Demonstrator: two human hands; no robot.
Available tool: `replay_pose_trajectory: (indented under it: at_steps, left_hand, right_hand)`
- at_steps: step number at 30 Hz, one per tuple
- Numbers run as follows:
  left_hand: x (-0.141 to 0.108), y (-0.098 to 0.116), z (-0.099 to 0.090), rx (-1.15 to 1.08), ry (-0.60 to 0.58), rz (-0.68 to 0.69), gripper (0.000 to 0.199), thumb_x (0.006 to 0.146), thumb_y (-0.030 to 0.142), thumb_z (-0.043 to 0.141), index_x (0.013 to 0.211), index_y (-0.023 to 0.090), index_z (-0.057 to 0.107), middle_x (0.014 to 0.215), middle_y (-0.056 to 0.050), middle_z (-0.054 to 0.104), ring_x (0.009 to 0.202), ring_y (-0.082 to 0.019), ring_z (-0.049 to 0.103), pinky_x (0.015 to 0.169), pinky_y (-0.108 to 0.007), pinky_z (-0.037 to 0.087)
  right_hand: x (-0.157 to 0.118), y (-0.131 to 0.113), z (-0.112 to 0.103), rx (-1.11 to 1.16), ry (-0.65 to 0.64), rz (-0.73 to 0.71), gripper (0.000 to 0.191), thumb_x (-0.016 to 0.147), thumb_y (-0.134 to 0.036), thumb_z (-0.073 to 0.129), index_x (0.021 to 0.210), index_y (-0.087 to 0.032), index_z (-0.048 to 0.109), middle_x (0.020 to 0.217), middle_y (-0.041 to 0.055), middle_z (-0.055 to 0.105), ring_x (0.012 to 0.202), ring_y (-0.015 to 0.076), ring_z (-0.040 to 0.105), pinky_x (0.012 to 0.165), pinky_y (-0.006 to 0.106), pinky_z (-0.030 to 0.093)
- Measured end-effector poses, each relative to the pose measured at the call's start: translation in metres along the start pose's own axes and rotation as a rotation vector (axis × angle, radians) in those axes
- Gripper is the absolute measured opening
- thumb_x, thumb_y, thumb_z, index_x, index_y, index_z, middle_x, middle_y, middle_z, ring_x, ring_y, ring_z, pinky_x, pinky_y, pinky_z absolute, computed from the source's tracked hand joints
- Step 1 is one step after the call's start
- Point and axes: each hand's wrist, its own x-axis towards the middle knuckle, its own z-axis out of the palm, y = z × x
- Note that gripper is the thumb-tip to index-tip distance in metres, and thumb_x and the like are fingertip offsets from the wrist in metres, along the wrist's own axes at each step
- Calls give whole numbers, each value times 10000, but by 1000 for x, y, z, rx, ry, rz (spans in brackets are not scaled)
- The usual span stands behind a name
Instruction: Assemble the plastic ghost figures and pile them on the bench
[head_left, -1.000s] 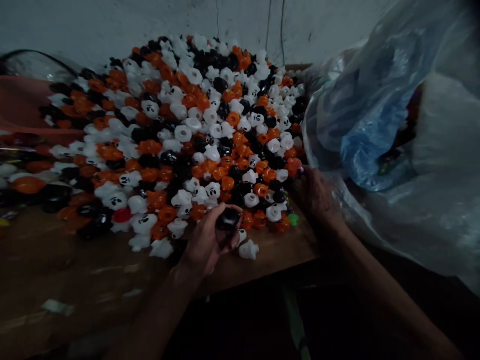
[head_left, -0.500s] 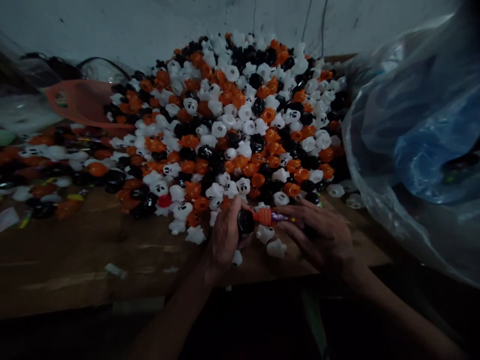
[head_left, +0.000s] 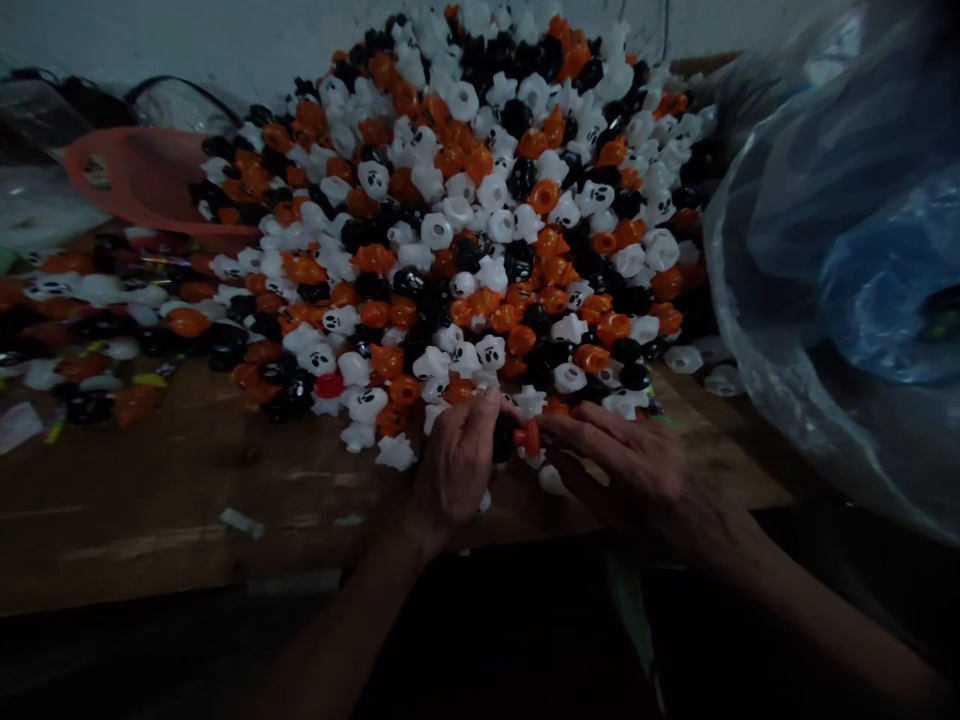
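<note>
One black cap (head_left: 504,436) is gripped in the left hand (head_left: 455,462) and one orange piece (head_left: 529,437) is pinched against it by the right hand (head_left: 636,466), at the near edge of one uncounted toy pile (head_left: 480,210), one bag (head_left: 840,250) at right.

Your head camera looks forward and down, close over the near edge of the desk (head_left: 150,520), facing the back wall (head_left: 187,40).
</note>
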Motion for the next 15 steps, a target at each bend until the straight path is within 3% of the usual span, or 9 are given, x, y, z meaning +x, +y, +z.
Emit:
replay_pose_trajectory:
  at_steps: [6, 12, 15]
  left_hand:
    - [-1, 7, 0, 358, -10, 251, 405, 972, 282, 286, 723, 171, 586, 679, 2, 609, 678, -126, 558, 695, -242, 400]
    - [-6, 4, 6, 468, 42, 319, 325, 963, 217, 262, 740, 173, 495, 642, 0, 524, 613, -123, 503, 616, -261, 348]
    - [-9, 0, 10, 455, 56, 337, 312, 953, 224, 256, 712, 180, 449, 582, 2, 468, 544, -129, 465, 572, -273, 331]
  right_hand:
    - [-1, -5, -1, -24, 47, -57, 348, 883, -178, 552, 1225, -171, 492, 795, -4, 504, 622, 79, 439, 530, 232, 311]
    - [3, -19, 0, -61, 44, -44, 73, 894, -159, 509, 959, -146, 539, 715, -13, 461, 593, 81, 418, 503, 237, 277]
    - [1, -24, 5, -2, 68, -44, 136, 928, -151, 410, 957, -134, 542, 713, 7, 509, 599, 90, 474, 493, 236, 293]
